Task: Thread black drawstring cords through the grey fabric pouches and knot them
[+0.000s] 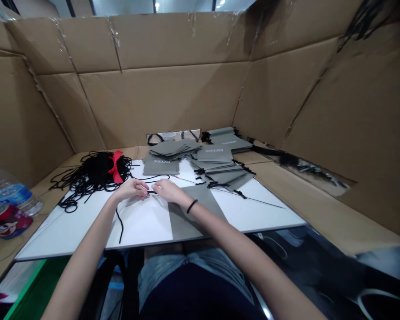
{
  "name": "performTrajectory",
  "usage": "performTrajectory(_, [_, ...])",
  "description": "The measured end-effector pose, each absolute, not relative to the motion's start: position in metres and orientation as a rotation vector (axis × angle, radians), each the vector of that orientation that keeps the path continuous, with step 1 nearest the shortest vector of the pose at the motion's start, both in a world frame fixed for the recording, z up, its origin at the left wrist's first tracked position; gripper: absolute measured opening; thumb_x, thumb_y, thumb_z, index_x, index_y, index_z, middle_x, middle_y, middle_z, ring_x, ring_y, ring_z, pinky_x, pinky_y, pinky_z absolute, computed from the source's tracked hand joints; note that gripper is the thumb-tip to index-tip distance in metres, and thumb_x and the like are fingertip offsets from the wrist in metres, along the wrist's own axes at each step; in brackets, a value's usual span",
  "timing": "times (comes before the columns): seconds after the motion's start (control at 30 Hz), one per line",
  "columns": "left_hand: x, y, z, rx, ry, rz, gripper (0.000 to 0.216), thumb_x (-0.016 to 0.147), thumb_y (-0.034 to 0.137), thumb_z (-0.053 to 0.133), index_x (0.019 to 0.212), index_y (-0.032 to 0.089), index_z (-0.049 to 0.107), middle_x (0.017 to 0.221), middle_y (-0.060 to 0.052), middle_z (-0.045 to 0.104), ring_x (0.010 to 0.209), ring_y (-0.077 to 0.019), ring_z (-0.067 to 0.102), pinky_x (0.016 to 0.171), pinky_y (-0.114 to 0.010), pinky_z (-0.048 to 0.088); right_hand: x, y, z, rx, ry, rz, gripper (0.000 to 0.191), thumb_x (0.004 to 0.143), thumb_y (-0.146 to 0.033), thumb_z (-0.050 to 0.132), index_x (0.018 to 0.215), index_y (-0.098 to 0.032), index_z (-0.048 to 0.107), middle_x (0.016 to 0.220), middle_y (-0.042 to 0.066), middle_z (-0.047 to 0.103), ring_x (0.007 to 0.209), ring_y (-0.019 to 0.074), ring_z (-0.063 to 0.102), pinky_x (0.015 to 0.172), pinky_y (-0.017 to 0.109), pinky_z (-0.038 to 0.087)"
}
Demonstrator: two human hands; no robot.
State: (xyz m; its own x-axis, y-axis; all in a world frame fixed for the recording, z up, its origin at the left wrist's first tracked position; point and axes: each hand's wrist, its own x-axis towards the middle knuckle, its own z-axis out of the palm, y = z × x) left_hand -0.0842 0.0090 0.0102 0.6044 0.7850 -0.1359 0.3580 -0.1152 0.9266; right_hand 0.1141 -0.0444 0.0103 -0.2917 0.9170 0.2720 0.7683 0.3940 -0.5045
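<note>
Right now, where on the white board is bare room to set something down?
Bare white lies front-left, between the cord pile and the board's near edge, and right beyond the grey bag, save a thin rod. Stacked bags crowd the back; the left hand and right hand pinch a cord mid-board.

- The left grip (131, 189) and right grip (168, 191) are bare hands, with forearms uncovered as far as they show.
- A thin black band (191, 206), like a hair tie, circles the right wrist.
- Faded blue-grey denim (173, 266) covers the lap.
- A dark navy or black top (193, 298) hangs over the denim at the waist.
</note>
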Motion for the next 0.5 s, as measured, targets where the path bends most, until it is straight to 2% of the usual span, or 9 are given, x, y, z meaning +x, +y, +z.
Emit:
performTrajectory(0.07, [-0.085,0.010,0.010,1.717,0.956,0.491,0.026,0.061,0.025,0.073,0.083,0.013,0.066,0.070,-0.006,0.072,0.057,-0.0160,0.063,0.055,-0.025,0.045,0.110,-0.038,-0.001,-1.464,-2.177,0.436,0.026,0.093,-0.037,0.052,0.097,-0.013,0.062,0.093,0.004,0.064,0.082,0.0145,0.061,0.076,0.033,0.051])
performTrajectory(0.17, [-0.086,0.012,0.011,1.716,0.968,0.506,0.023,0.061,0.025,0.072,0.080,0.013,0.065,0.071,-0.007,0.072,0.056,-0.0159,0.063,0.053,-0.025,0.044,0.116,-0.034,-0.011,-1.465,-2.208,0.456,0.031,0.092,-0.037,0.055,0.113,-0.015,0.057,0.110,0.006,0.060,0.093,0.0171,0.061,0.081,0.038,0.052])
performTrajectory(0.3, [-0.088,0.011,0.012,1.710,0.957,0.498,0.024,0.061,0.024,0.072,0.082,0.014,0.065,0.074,-0.007,0.073,0.058,-0.0160,0.064,0.055,-0.025,0.046,0.123,-0.033,-0.016,-1.450,-2.234,0.483,0.031,0.091,-0.036,0.055,0.115,-0.016,0.057,0.116,0.007,0.059,0.099,0.0190,0.059,0.085,0.040,0.051])
performTrajectory(0.5, [-0.091,0.012,0.014,1.738,0.942,0.437,0.022,0.061,0.019,0.069,0.082,0.014,0.066,0.074,-0.007,0.073,0.061,-0.0167,0.065,0.059,-0.025,0.046,0.133,-0.033,-0.017,-1.415,-2.258,0.578,0.031,0.091,-0.036,0.056,0.114,-0.015,0.057,0.112,0.007,0.060,0.095,0.0183,0.060,0.082,0.038,0.052])
